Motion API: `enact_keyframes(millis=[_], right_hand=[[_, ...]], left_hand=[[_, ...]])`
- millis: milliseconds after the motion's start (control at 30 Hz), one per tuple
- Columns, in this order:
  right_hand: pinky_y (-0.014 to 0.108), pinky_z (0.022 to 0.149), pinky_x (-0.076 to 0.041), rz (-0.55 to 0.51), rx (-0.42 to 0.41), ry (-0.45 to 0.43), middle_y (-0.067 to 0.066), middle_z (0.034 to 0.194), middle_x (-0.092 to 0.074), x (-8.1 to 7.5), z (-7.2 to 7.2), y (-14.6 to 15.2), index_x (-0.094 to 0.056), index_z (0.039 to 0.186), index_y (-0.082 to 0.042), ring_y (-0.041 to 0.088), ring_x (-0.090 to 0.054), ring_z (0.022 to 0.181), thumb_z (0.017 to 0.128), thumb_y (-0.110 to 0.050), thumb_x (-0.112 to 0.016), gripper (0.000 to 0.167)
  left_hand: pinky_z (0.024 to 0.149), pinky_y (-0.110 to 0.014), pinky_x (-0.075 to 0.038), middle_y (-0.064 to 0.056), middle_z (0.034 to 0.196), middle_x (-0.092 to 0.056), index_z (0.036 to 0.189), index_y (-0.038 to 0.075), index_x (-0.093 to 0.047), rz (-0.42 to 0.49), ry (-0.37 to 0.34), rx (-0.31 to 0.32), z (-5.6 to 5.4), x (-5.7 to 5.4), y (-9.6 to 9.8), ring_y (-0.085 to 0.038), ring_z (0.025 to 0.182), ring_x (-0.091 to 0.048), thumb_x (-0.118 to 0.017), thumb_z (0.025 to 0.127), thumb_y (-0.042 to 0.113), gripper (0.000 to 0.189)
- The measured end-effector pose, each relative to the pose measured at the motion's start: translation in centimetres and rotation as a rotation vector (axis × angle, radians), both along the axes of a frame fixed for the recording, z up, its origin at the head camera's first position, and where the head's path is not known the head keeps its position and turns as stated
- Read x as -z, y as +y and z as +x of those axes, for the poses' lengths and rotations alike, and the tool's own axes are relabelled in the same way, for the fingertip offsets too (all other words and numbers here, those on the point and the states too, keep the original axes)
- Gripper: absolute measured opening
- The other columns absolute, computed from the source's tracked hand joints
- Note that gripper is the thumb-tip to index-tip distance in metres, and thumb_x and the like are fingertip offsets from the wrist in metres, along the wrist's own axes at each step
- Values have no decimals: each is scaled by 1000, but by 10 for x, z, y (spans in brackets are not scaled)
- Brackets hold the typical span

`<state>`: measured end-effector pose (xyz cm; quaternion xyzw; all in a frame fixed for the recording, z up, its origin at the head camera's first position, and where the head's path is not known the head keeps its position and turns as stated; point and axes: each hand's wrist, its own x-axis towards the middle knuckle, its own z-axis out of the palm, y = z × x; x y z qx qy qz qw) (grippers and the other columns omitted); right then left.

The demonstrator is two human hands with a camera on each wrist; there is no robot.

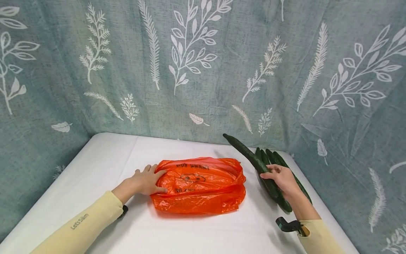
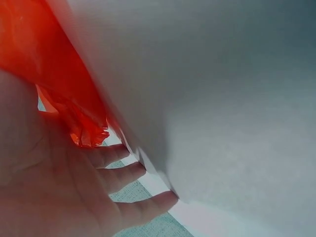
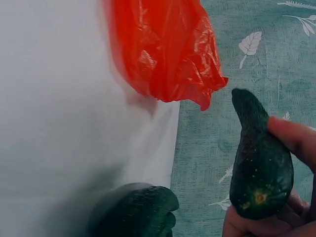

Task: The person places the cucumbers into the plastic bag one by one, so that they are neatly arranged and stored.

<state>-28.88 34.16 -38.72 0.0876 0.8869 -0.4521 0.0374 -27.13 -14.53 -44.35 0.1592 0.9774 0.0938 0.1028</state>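
Resting with straight, spread fingers, the left hand (image 1: 146, 180) touches the left end of the red bag (image 1: 196, 183), which lies lengthwise left to right on the surface (image 1: 203, 234). Farther right, apart from the bag, the right hand (image 1: 281, 179) grips a raised cucumber (image 1: 248, 156), its long axis slanting far-left, above other cucumbers (image 3: 140, 210).

Left hand (image 1: 147, 181) spread on orange-red plastic bag (image 1: 200, 187); right hand (image 1: 282, 179) grips one cucumber (image 1: 250, 157) above other cucumbers (image 1: 280, 158) at right side of white tabletop (image 1: 196, 234). Leaf-print curtain (image 1: 219, 102) behind.
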Motion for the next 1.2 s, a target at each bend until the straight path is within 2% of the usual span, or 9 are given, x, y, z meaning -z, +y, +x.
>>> enact_keyframes(millis=[133, 400, 633, 733, 800, 867, 967, 1067, 1200], right_hand=[[44, 84, -35, 25, -85, 26, -4, 68, -25, -9, -4, -2, -50, 145, -3, 22, -39, 85, 87, -27, -77, 68], [43, 82, -34, 33, -183, 45, -5, 66, -21, -23, -12, -11, -55, 139, -3, 17, -37, 76, 85, -23, -79, 62], [45, 93, -40, 33, -279, 58, -3, 66, -23, -28, -16, -21, -59, 135, -2, 22, -44, 90, 85, -18, -77, 56], [51, 99, -44, 43, -320, 71, 2, 83, -53, -28, -19, -24, -60, 134, -2, 26, -50, 105, 84, -18, -79, 55], [49, 96, -43, 39, -345, 70, 8, 88, -51, -28, -21, -26, -61, 132, -3, 27, -48, 104, 83, -17, -80, 55], [46, 95, -45, 34, -377, 71, 6, 86, -51, -27, -23, -29, -62, 131, -3, 22, -48, 93, 82, -16, -81, 54], [38, 83, -41, 8, -439, 62, 1, 69, -22, -26, -28, -36, -62, 128, -2, 17, -31, 68, 81, -11, -80, 51], [35, 81, -43, 9, -495, 61, -4, 64, -19, -23, -33, -43, -64, 126, -1, 13, -24, 61, 81, -8, -78, 48], [35, 80, -45, 34, -552, 58, -2, 64, -20, -22, -38, -55, -67, 121, -1, 14, -23, 60, 80, -8, -78, 43]], left_hand=[[106, -76, -27, -25, 160, -27, 155, 16, -40, 1, -1, -5, 0, 1, 0, -51, 146, -27, -64, 88, 65, 87], [106, -76, -27, -26, 160, -27, 156, 16, -39, -4, -3, -4, 1, -1, 0, -51, 146, -26, -64, 89, 64, 86], [106, -77, -26, -26, 161, -26, 156, 15, -39, 1, -7, -6, 0, -1, -1, -51, 146, -25, -64, 89, 64, 86], [106, -77, -26, -25, 161, -26, 156, 16, -39, -3, -6, -6, -1, 0, 0, -51, 147, -25, -63, 89, 65, 87], [107, -76, -26, -25, 161, -25, 156, 16, -38, -8, -7, -8, -1, 1, 0, -51, 147, -25, -63, 89, 65, 87], [107, -76, -26, -25, 161, -25, 156, 16, -38, -10, -7, -10, -1, 1, 1, -51, 147, -25, -63, 89, 66, 87], [107, -76, -26, -25, 161, -26, 156, 16, -39, -11, -8, -14, -2, 1, 1, -51, 147, -25, -63, 89, 65, 86], [107, -76, -26, -25, 161, -26, 156, 16, -39, -9, -9, -18, -2, 1, 1, -51, 147, -25, -64, 89, 64, 86], [107, -76, -26, -25, 161, -25, 156, 16, -38, -12, -9, -18, -2, 1, 1, -51, 147, -25, -64, 89, 64, 86]])
